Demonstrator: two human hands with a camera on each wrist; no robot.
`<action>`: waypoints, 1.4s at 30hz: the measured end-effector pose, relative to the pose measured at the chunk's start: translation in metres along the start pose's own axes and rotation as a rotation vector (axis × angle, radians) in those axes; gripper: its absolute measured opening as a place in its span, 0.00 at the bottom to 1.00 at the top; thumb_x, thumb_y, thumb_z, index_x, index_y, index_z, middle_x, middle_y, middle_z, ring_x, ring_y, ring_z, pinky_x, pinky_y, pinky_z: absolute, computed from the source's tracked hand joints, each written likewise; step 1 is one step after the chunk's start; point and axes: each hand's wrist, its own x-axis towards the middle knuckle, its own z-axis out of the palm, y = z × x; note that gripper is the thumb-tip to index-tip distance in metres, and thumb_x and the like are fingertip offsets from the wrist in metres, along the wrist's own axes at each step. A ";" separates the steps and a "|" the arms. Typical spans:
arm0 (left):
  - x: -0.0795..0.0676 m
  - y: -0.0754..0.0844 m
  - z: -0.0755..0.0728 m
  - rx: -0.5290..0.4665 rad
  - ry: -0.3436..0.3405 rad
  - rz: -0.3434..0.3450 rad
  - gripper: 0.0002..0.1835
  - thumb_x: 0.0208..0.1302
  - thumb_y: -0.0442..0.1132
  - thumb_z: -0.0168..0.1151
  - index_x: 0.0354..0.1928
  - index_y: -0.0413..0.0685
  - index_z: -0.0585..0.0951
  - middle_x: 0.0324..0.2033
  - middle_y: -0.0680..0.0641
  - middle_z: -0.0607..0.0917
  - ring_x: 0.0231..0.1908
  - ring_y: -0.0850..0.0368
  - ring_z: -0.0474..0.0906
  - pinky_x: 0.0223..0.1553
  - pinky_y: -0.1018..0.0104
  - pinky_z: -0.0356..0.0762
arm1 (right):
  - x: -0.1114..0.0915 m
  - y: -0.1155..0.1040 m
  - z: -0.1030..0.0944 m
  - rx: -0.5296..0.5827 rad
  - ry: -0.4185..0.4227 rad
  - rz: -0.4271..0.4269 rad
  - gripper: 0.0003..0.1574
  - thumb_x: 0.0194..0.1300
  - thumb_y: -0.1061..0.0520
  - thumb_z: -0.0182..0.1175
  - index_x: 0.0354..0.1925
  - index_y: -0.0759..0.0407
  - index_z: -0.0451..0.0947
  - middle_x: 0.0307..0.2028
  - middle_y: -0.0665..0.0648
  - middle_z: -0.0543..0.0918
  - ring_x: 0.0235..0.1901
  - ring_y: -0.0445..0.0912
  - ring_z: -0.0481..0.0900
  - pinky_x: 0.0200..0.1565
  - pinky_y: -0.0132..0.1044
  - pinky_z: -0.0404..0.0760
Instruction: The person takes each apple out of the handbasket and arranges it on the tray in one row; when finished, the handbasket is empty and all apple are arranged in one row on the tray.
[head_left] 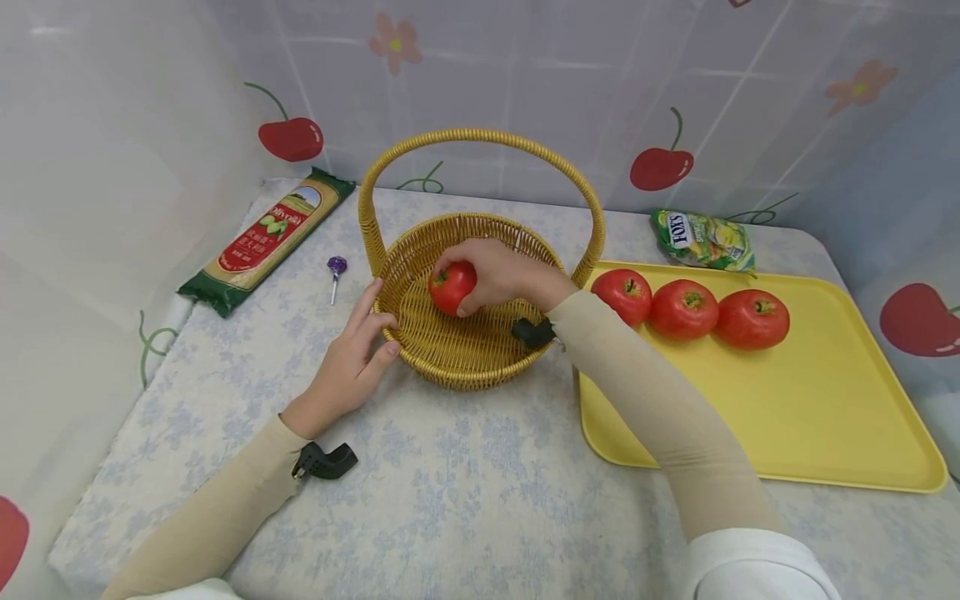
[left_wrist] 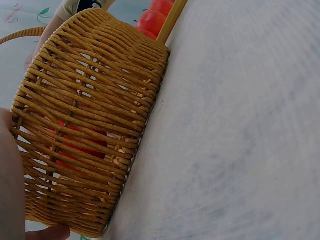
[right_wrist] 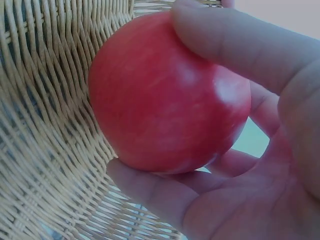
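Observation:
A red apple [head_left: 452, 287] is inside the woven basket [head_left: 461, 379], and my right hand [head_left: 491, 271] grips it from the right. Close up in the right wrist view, the thumb lies along one side of the apple [right_wrist: 167, 100] and fingers bend around the other, near the wicker wall [right_wrist: 50, 100]. My left hand [head_left: 348, 362] rests against the basket's left rim with its fingers spread. Through the weave in the left wrist view, the red of the apple [left_wrist: 80, 145] shows behind the basket's side [left_wrist: 95, 115].
Three red apples [head_left: 684, 309] sit in a row on a yellow tray [head_left: 825, 400] at the right. Behind the tray lies a green FOX'S candy bag [head_left: 703, 241]. Left of the basket are a purple-wrapped lollipop [head_left: 337, 266] and a pasta packet [head_left: 266, 242]. The basket's tall handle [head_left: 480, 135] arches above it.

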 end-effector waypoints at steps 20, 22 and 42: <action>0.001 -0.002 0.002 0.004 0.005 0.006 0.34 0.77 0.68 0.37 0.54 0.44 0.74 0.81 0.39 0.53 0.69 0.29 0.68 0.36 0.42 0.79 | -0.064 0.002 -0.016 -0.013 0.174 -0.100 0.35 0.54 0.52 0.77 0.60 0.49 0.79 0.70 0.58 0.74 0.71 0.55 0.66 0.63 0.56 0.76; 0.001 -0.001 0.002 0.002 0.002 0.002 0.34 0.77 0.68 0.37 0.54 0.44 0.74 0.81 0.39 0.53 0.67 0.30 0.70 0.34 0.44 0.78 | -0.074 0.002 -0.017 0.003 0.180 -0.099 0.35 0.54 0.52 0.77 0.61 0.48 0.79 0.72 0.58 0.71 0.73 0.55 0.64 0.63 0.56 0.76; -0.001 -0.002 0.001 0.008 0.009 0.013 0.35 0.77 0.69 0.37 0.53 0.42 0.74 0.80 0.37 0.55 0.53 0.34 0.77 0.27 0.55 0.71 | -0.157 0.001 -0.021 0.017 0.195 -0.195 0.34 0.54 0.57 0.78 0.60 0.49 0.80 0.71 0.59 0.71 0.66 0.54 0.73 0.53 0.48 0.84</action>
